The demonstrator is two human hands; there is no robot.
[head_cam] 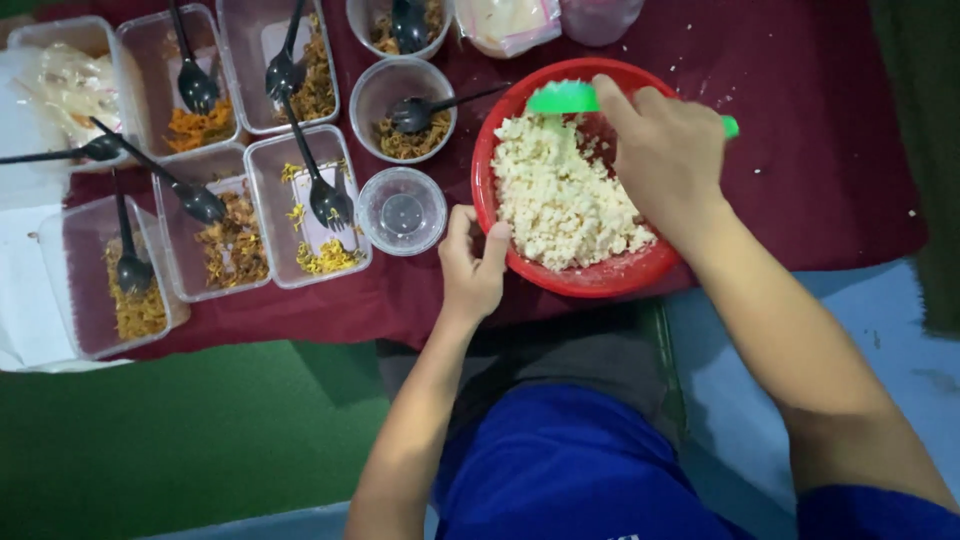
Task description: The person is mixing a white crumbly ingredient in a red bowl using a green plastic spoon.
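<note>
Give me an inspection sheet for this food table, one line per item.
Surface: dark red cloth, a few white crumbs at its right.
Job's things: red bowl part full of white crumbly food; green scoop at the bowl's far rim.
Clutter: clear trays with yellow and brown food and black forks and spoons; two round tubs with food; one empty small cup; plastic bags at the far edge.
Hands: left hand grips the bowl's near rim; right hand holds the scoop.
Cables: nothing seen.
Surroundings: green floor on the left, pale blue on the right; blue shorts below.
</note>
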